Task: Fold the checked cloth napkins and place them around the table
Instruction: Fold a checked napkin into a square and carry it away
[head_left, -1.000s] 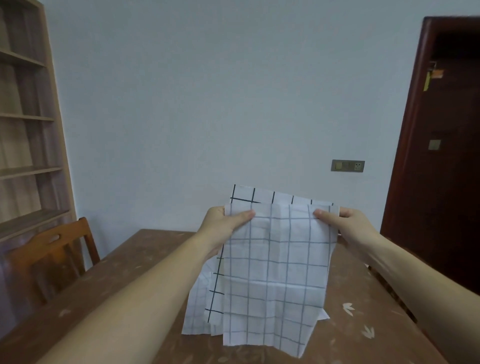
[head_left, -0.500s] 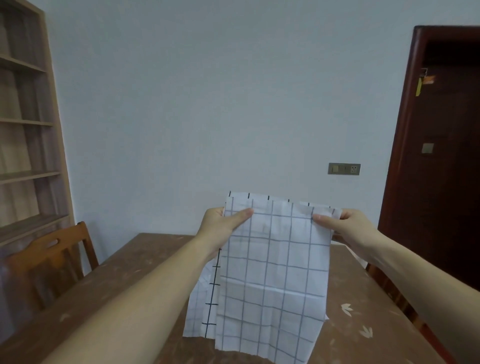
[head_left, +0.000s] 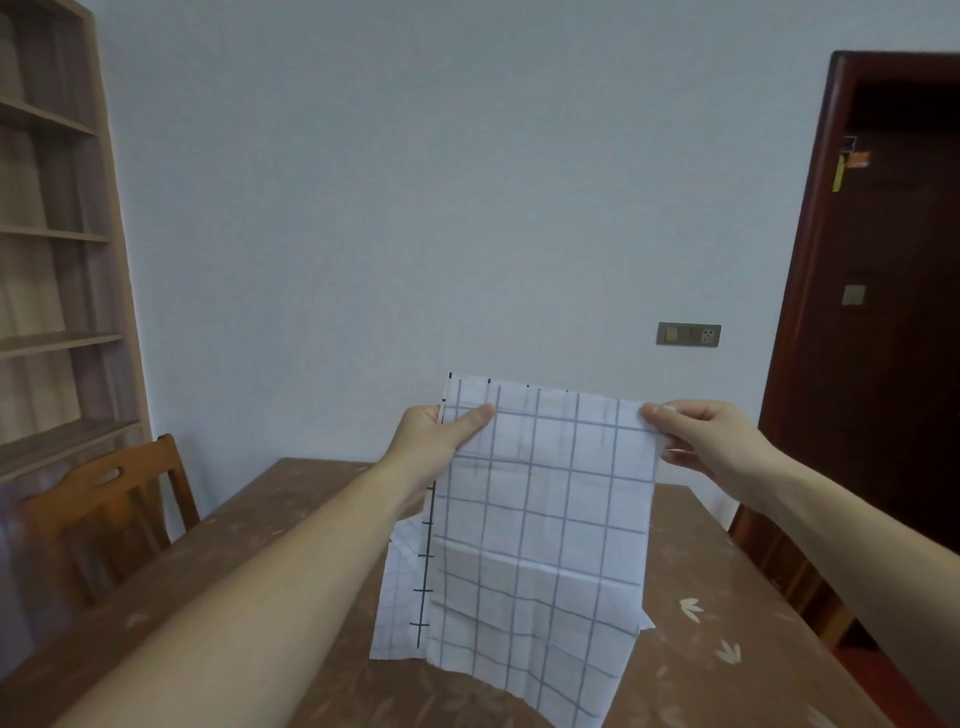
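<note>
The lone head view faces forward across the table (head_left: 270, 519) toward the wall (head_left: 415, 208), seemingly little tilted.

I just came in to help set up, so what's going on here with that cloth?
A person is holding a checked cloth napkin up in the air by its top edge. The left hand pinches one top corner and the right hand the other. The napkin hangs doubled over and creased above the brown table. No napkin is set at a place in view. A wooden chair stands on the left.
</note>
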